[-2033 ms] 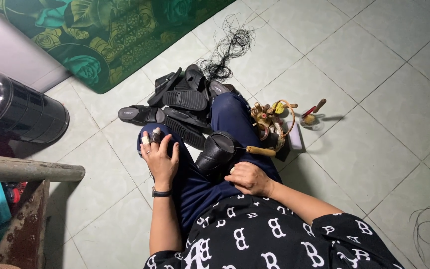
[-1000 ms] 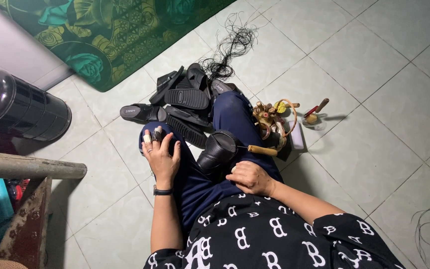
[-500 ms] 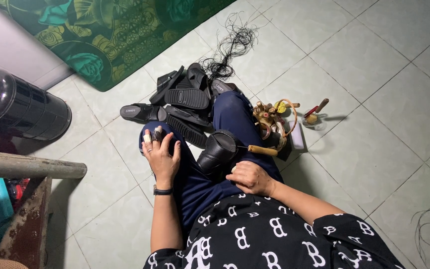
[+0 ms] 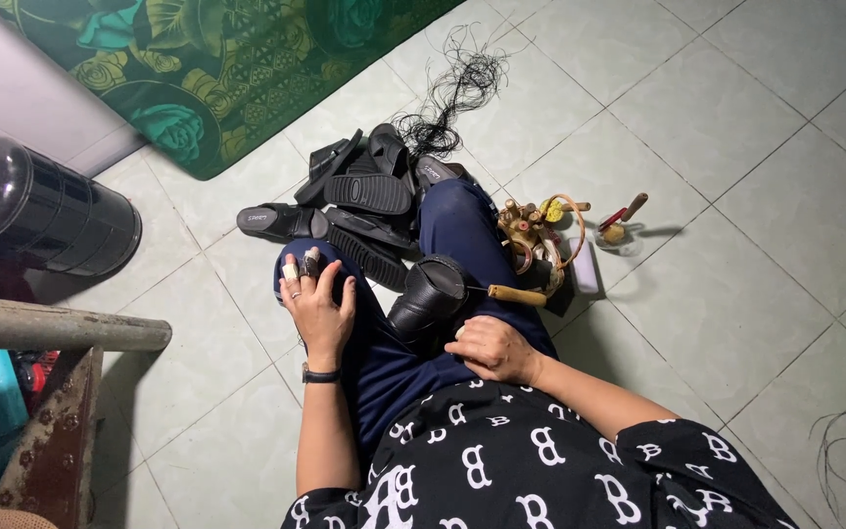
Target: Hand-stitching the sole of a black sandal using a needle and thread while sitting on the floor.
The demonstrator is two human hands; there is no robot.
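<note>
The black shoe (image 4: 427, 297) lies on the person's lap, a wooden-handled tool (image 4: 518, 294) stuck at its opening. Beyond the shoe sits a pile of black sandals (image 4: 364, 201). This looks like a pause in shoe mending. The left hand (image 4: 317, 309), left of the shoe, rests spread and empty on the knee. The right hand (image 4: 493, 350), just below the shoe, is loosely curled; whether it holds anything is hidden. Resuming likely calls for gripping that handle.
</note>
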